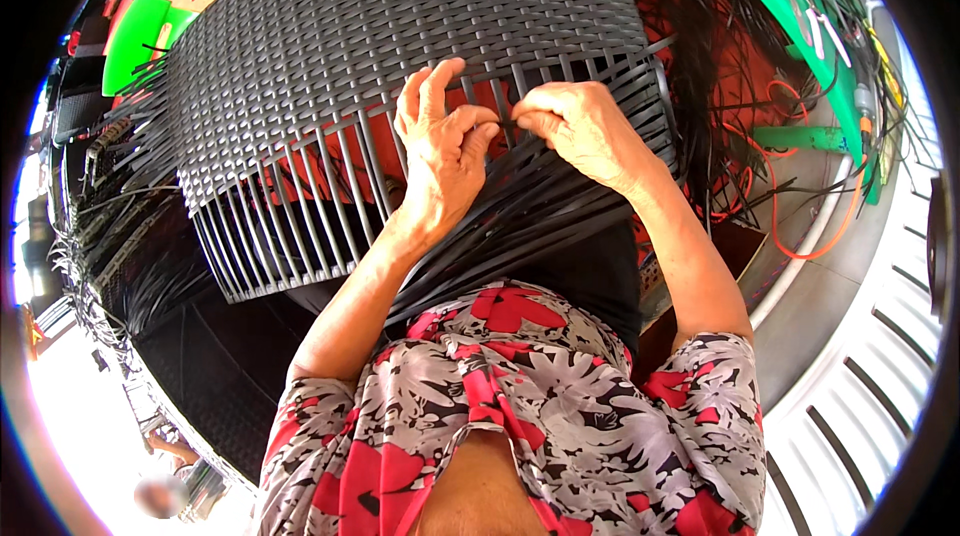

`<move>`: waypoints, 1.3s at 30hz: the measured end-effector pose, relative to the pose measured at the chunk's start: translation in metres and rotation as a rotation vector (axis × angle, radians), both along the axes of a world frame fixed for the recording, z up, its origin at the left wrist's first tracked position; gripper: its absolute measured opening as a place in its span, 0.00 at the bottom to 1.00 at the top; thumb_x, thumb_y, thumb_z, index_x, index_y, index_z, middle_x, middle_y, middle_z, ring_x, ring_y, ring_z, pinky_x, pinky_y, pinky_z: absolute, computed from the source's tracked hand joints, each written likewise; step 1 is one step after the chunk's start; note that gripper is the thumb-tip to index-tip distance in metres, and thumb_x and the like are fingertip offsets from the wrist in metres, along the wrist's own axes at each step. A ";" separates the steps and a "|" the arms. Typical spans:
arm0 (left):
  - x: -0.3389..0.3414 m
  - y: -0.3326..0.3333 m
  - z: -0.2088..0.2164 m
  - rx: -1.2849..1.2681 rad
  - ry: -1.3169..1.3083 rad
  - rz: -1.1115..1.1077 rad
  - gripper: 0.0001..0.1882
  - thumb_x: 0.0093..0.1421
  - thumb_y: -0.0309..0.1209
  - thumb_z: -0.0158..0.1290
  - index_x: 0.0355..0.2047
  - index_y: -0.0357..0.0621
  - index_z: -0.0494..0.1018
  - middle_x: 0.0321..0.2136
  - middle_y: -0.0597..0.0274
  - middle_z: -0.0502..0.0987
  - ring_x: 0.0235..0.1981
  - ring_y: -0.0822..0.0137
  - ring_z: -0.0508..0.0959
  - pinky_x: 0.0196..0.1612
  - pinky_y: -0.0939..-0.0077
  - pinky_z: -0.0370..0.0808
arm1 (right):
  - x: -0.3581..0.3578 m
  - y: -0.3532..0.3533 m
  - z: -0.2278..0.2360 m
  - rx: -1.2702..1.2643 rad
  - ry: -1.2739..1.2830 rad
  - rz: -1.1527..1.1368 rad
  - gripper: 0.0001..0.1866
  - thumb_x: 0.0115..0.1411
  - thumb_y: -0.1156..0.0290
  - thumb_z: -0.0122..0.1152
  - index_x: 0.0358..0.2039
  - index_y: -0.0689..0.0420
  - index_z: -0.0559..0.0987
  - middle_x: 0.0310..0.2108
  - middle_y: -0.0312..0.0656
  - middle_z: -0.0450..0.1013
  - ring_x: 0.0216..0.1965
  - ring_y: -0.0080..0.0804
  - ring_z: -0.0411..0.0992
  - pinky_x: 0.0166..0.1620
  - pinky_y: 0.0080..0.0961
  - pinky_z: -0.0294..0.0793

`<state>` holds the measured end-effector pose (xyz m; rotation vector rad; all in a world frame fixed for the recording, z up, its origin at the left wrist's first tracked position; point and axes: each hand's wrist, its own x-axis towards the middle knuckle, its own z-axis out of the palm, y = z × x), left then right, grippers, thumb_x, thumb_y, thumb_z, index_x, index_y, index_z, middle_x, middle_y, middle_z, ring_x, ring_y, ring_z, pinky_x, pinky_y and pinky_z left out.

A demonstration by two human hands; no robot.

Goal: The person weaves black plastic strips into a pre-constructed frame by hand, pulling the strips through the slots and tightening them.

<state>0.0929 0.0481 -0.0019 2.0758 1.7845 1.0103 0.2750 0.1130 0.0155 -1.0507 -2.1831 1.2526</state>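
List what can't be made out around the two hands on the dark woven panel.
- Head view: fingertips of the left hand and right hand pinch together, hiding the exact strand held.
- The loose dark flat plastic strands run under the wrists; their ends are hidden.
- The dark grey woven plastic-strip panel is cut off at the top edge.
- The red surface beneath shows only through gaps.

Single head cam, fisheye, looking steeply down from the person's head. Close on the woven panel [380, 46] ahead; edges bend near rim.
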 end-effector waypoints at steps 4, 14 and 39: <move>0.001 0.010 -0.019 -0.096 0.294 -0.005 0.06 0.49 0.21 0.55 0.29 0.42 0.77 0.63 0.49 0.54 0.64 0.40 0.50 0.60 0.39 0.48 | -0.008 0.008 -0.007 0.344 -0.217 -0.103 0.04 0.53 0.78 0.57 0.24 0.65 0.75 0.23 0.52 0.73 0.25 0.49 0.72 0.29 0.37 0.70; 0.002 0.011 -0.009 0.003 0.044 0.064 0.06 0.45 0.20 0.59 0.26 0.41 0.77 0.58 0.52 0.62 0.57 0.47 0.59 0.57 0.55 0.57 | -0.023 -0.002 -0.022 0.226 0.089 -0.127 0.09 0.53 0.78 0.61 0.37 0.61 0.79 0.43 0.49 0.73 0.37 0.50 0.74 0.39 0.34 0.75; -0.064 -0.043 0.011 0.011 -0.080 0.162 0.09 0.49 0.21 0.56 0.32 0.44 0.77 0.57 0.51 0.62 0.60 0.43 0.55 0.59 0.48 0.54 | -0.080 -0.019 -0.012 -0.187 0.114 0.015 0.07 0.54 0.74 0.64 0.30 0.64 0.79 0.25 0.44 0.76 0.21 0.30 0.72 0.26 0.27 0.72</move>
